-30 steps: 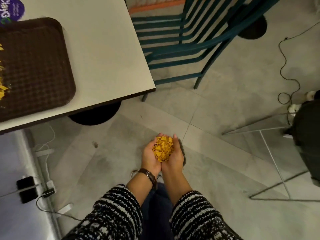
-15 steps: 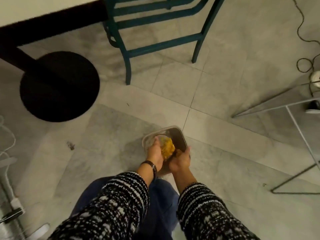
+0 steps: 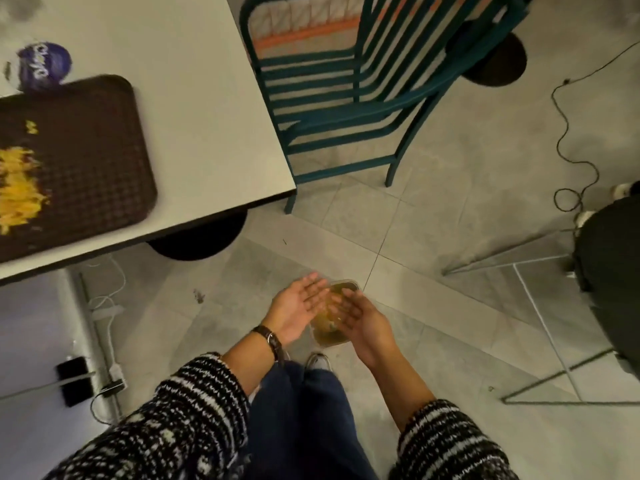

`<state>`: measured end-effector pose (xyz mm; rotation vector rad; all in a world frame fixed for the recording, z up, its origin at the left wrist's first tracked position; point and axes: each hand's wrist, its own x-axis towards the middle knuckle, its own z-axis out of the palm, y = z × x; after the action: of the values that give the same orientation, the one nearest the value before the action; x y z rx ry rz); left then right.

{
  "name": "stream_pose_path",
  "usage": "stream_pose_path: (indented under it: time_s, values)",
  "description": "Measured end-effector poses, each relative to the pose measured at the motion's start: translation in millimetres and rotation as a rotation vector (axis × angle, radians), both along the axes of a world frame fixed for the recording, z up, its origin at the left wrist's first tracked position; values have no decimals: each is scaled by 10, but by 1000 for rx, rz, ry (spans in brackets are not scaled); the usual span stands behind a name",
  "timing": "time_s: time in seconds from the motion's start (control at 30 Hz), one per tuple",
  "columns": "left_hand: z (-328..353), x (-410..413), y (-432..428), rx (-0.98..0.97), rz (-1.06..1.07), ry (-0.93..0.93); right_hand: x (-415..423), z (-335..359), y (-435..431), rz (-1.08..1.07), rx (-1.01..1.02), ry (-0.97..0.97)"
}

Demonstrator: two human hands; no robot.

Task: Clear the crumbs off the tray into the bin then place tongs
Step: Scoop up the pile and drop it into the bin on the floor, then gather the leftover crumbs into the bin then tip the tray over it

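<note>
The left hand (image 3: 297, 308) is lying open, palm up and fingers spread, holding nothing, and the right hand (image 3: 362, 322) is lying open just beside it, palm turned inward and likewise empty; their fingertips are nearly meeting, though blur is hiding whether they touch. Both hands are hovering over the bin (image 3: 333, 315), a small clear container sitting on the grey tiled floor (image 3: 433, 209), with yellowish crumbs showing blurred inside it between the palms. A dark-strapped watch (image 3: 269, 339) is sitting on the left wrist, and black-and-white knitted sleeves (image 3: 194, 410) are covering both forearms, pushed back from the wrists. Below the hands, blue trousers (image 3: 304, 420) and the toe of a shoe (image 3: 318, 361) are showing just beside the bin. Up to the left, the white table (image 3: 194, 98) is carrying the brown tray (image 3: 93, 150) near its edge, well apart from the bin, and a pile of yellow crumbs (image 3: 19, 188) is lying on the tray's left part, with a few stray bits higher up. A purple round thing (image 3: 43, 65) is resting on the table touching the tray's far rim. A teal metal chair (image 3: 346, 98) is standing beyond the table's corner, and a thin cable (image 3: 571, 143) is trailing across the floor at the right.
</note>
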<state>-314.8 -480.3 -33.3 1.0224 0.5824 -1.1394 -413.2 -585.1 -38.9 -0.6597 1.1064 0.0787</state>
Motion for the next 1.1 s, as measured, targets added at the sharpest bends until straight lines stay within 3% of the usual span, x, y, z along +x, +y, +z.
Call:
stream_pose_path:
  time_s: [0.17,0.37,0.6,0.97,1.1]
  values:
    - [884,237,414,-93,109,-87,276,836,191,138,2,-168]
    - [1370,520,1078,-122,287,-210,816,1346,599,343,-37,-277]
    - [1522,1205,1968,-131,487,-278,1733,1548,1339,492,-57,-337]
    - [1491,2772,3306,-41,501,-255,3225,1451,2688,460,-76,-238]
    - [1325,3063,3562,143,442,-327,3556,1410,3004,434,-96,-215]
